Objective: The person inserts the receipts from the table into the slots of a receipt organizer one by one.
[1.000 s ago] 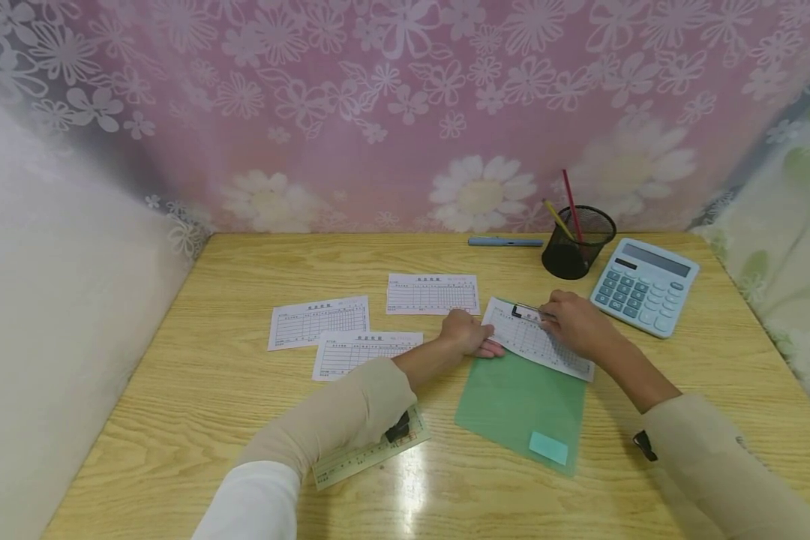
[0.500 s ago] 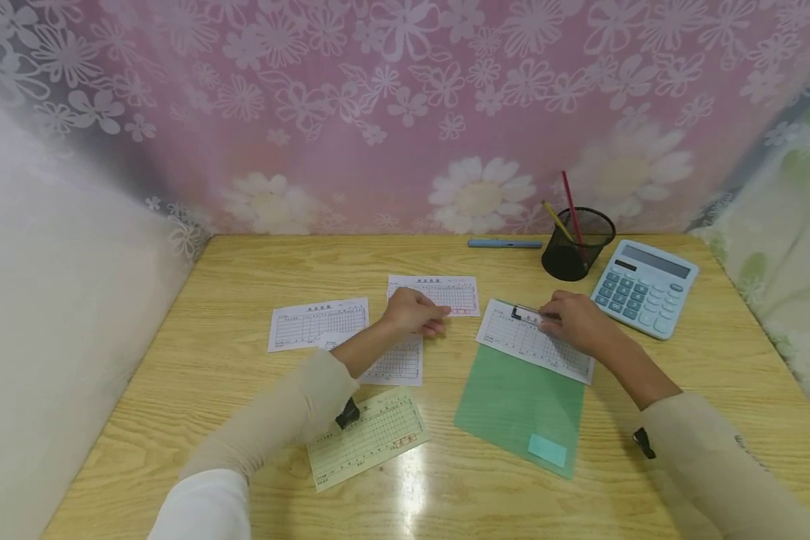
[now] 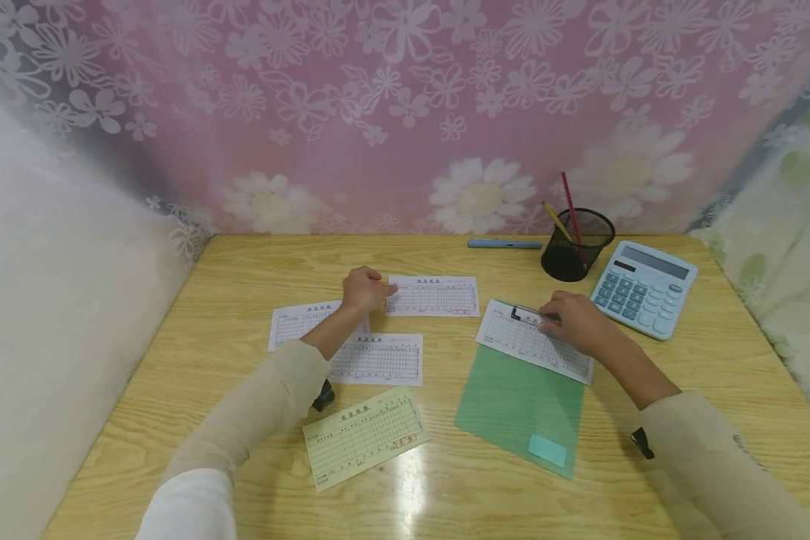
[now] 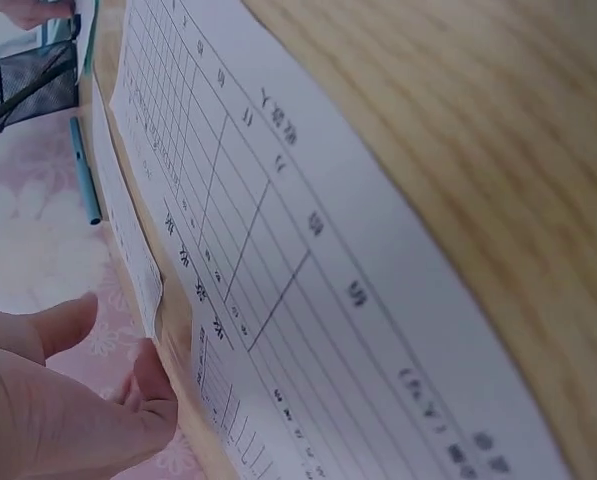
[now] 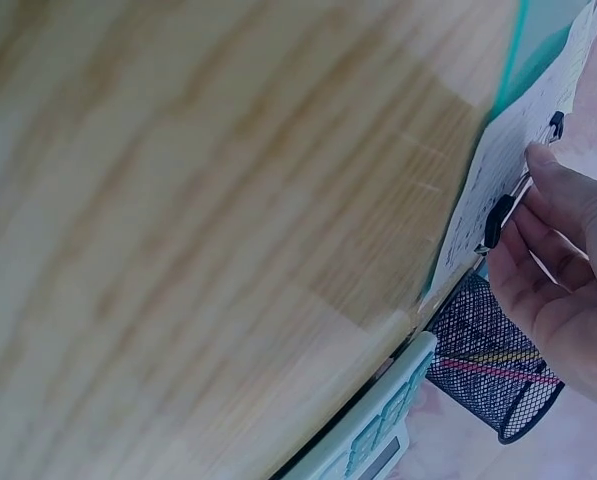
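My left hand (image 3: pixel 366 291) is at the left end of a white receipt slip (image 3: pixel 432 298) near the back of the table. In the left wrist view, the thumb stands apart from the bent fingers (image 4: pixel 153 380), which are right at that slip's edge. My right hand (image 3: pixel 574 319) pinches the metal clip (image 3: pixel 538 312) of a green clipboard (image 3: pixel 521 409); thumb and fingers on the clip show in the right wrist view. A white slip (image 3: pixel 526 349) lies under the clip, across the board's top. Two more white slips (image 3: pixel 378 361) lie below my left hand, one partly hidden by the forearm.
A yellow slip (image 3: pixel 367 439) lies at the front, left of the clipboard. At the back are a blue pen (image 3: pixel 505 244), a black mesh cup (image 3: pixel 567 259) with pencils, and a light blue calculator (image 3: pixel 644 291). A flowered curtain (image 3: pixel 378 112) hangs behind the table.
My left hand has left the clipboard's slip and moved left, across the back slip to its left end. The right hand has stayed on the clip, and the slip there lies flatter.
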Demonstrator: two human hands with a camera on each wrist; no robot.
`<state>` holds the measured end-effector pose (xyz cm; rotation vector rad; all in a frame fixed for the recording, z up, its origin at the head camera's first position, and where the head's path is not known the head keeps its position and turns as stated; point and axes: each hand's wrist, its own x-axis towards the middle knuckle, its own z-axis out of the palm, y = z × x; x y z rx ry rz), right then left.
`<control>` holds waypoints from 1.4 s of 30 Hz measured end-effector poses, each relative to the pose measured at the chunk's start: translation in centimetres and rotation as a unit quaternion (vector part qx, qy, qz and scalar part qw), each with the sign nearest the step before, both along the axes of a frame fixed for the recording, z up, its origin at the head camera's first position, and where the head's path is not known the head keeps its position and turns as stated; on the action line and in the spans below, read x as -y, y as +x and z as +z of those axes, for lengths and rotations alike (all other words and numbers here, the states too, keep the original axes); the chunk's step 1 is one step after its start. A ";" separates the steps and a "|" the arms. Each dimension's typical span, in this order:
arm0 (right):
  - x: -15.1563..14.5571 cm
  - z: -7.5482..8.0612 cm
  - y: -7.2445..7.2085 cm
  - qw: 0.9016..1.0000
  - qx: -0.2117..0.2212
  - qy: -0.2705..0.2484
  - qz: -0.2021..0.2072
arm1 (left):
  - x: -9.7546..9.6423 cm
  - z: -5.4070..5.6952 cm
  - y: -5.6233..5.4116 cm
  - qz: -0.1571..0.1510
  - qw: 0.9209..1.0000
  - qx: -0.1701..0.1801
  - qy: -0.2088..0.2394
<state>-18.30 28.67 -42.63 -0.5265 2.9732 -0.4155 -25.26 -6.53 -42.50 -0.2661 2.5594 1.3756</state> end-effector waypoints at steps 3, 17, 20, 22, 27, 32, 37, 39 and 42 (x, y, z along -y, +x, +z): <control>-0.1 0.1 0.0 1.000 0.008 0.003 -0.004 | -0.5 -0.3 -0.3 -0.010 0.998 -0.005 -0.054; 0.1 0.4 0.0 1.000 0.008 0.008 0.006 | -1.6 -1.3 -0.7 -0.039 0.989 -0.036 -0.138; 0.1 0.4 -0.1 1.000 0.009 0.009 0.005 | -1.6 -1.4 -0.7 -0.039 0.988 -0.040 -0.146; 0.1 0.4 -0.1 1.000 0.010 0.012 0.003 | -1.6 -1.4 -0.7 -0.042 0.988 -0.040 -0.146; 0.0 0.3 -0.1 1.000 0.016 0.016 -0.003 | -1.7 -1.5 -0.5 -0.048 0.990 -0.039 -0.128; 0.0 0.3 0.0 1.000 0.018 0.015 -0.003 | -1.6 -1.3 -0.3 -0.071 0.990 -0.038 -0.115; 0.0 0.4 0.0 1.000 0.015 0.014 0.000 | -1.2 -0.8 -0.4 -0.101 0.987 -0.051 -0.110; 0.1 0.3 0.0 1.000 0.014 0.015 0.000 | -0.9 -0.6 -0.4 -0.111 0.989 -0.054 -0.079; 0.0 0.2 -0.1 1.000 0.016 0.015 -0.002 | -0.4 -0.3 -0.4 -0.122 0.991 -0.047 -0.021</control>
